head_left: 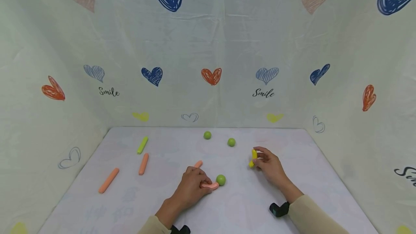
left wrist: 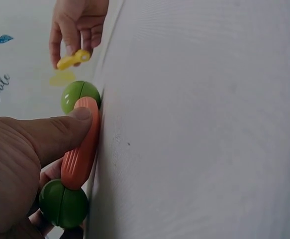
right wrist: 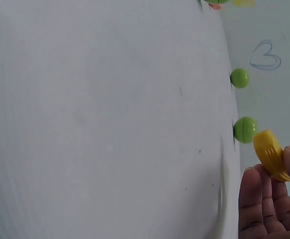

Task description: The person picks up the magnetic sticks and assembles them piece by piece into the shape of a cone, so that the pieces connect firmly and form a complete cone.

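My left hand (head_left: 194,183) grips a curved orange stick (left wrist: 80,144) low over the white table, its thumb pressed along the ridged side. At the stick's right end sits a green ball (head_left: 221,180), and a second green ball (left wrist: 63,203) shows at its near end in the left wrist view. Another orange stick (head_left: 198,163) pokes out behind the left hand, mostly hidden by it. Off to the right, my right hand (head_left: 269,165) holds a short curved yellow piece (right wrist: 271,154) between thumb and fingers, raised above the table.
Two green balls, a left one (head_left: 207,135) and a right one (head_left: 231,142), lie toward the table's back edge. On the left are a lime stick (head_left: 142,145), a short orange stick (head_left: 143,164) and a longer orange stick (head_left: 108,180). Heart-printed cloth (head_left: 182,46) surrounds the table.
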`<state>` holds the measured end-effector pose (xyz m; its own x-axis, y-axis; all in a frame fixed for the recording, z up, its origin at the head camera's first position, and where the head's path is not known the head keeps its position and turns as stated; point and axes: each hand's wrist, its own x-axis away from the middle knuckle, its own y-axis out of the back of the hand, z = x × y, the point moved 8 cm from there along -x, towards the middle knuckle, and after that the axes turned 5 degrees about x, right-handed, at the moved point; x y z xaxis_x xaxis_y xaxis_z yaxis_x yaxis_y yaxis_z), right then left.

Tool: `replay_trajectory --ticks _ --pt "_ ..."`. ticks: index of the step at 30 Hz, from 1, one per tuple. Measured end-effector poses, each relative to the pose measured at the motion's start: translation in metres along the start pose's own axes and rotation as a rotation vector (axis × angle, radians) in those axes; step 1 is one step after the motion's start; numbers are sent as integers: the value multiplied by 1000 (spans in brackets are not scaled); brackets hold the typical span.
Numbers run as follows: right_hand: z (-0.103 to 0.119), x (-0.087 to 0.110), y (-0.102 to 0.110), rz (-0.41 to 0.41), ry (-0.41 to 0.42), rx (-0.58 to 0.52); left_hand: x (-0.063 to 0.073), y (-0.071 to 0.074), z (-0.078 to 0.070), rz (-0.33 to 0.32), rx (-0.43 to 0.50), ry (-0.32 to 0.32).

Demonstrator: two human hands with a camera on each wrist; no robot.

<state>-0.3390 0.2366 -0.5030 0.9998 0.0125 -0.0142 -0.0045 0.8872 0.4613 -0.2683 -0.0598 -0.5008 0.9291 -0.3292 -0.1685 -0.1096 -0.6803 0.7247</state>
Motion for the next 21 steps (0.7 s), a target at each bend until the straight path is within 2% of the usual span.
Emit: replay_trajectory --ticks 7,14,21 --pt "10 6 -22 34 -12 -58 1 -1 -3 -12 -15 -7" --pt "19 11 -46 88 -50 -89 -1 -5 -1 14 -28 22" --pt "24 12 -72 138 -83 -120 -1 -8 -2 21 -37 16"
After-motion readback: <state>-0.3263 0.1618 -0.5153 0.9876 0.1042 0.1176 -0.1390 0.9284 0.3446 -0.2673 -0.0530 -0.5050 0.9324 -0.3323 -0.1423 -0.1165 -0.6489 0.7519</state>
